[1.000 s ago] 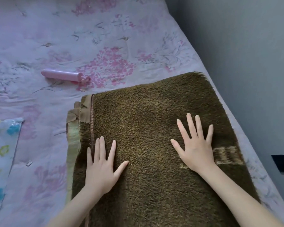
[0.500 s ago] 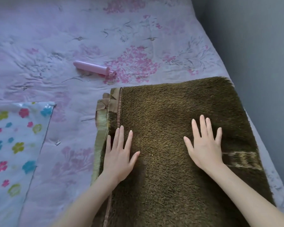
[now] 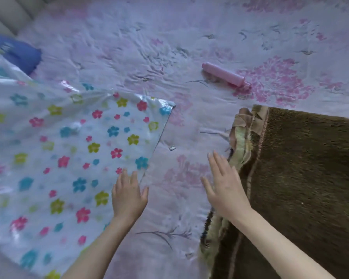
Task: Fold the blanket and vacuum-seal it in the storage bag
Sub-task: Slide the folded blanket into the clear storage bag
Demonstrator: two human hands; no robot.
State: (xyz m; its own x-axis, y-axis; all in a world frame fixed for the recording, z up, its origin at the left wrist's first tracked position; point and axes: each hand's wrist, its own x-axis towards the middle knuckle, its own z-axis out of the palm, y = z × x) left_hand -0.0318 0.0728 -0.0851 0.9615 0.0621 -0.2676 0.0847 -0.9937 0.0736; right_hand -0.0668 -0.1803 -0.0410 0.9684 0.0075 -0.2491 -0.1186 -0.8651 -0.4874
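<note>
Head view, looking down onto a bed. Folded blanket [image 3: 302,178], brown pile w/ tan-green bound edges, lies at right on the bedsheet [image 3: 169,57]; its layered edges face left, stacked unevenly, and a paler stitched border runs down the top layer. Storage bag [image 3: 58,148], clear plastic printed w/ pink, blue and yellow-green flowers, lies flat at left, its right edge slanting down toward the lower centre. A strip of bare sheet separates bag and blanket; they don't touch.

Left hand [image 3: 127,196]: fingers straight and close together, palm down, fingertips over the bag's right edge, thumb out over the sheet. Holds nothing. Contact w/ the plastic can't be told; the hand is slightly blurred.

Right hand [image 3: 224,188]: fingers straight and lightly spread, palm down, at the blanket's left edge. Its outer side overlaps the bound edge; thumb and index lie over the sheet. Holds nothing; whether it presses the fabric can't be told.

Pink pump [image 3: 224,75], a slim cylinder, lies on the sheet beyond the blanket's near-left corner, well apart from both hands. A small clip-like object [image 3: 172,148] sits on the sheet betw. bag and blanket; too small to identify. Blue cushion [image 3: 18,55] at far left, partly under the bag's upper portion. Sheet is pale lilac w/ pink floral print, wrinkled at centre.
</note>
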